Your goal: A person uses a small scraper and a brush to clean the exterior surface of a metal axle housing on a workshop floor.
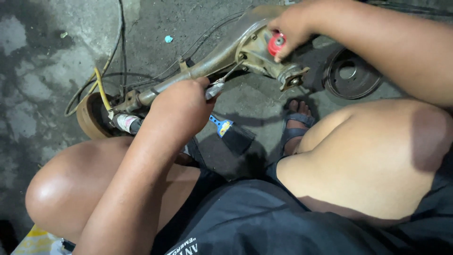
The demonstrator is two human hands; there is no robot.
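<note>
A long, grimy grey-brown metal axle housing (212, 56) lies slantwise on the floor ahead of the squatting person's 2 bare knees, its upper end at the top of the view and its lower end running down to a rusty brown round drum (89, 115) at the left. The right hand (295, 26) rests on the upper end, fingers closed around a small red round cap (276, 43) pressed against the housing. The left hand (181, 106) sits lower, just beside the middle of the housing, curled shut on a thin metal tool (222, 82) whose slim shaft angles up toward the housing near the red cap. A yellow hose (101, 87) and thin black cables (121, 42) trail beside the lower end. A blue-handled paintbrush with dark bristles (232, 132) lies on the ground below the left hand, near a sandalled foot (295, 125). A dark round drum ring (351, 73) lies at the right under the right forearm. The surface is stained, patchy grey concrete (42, 61).
</note>
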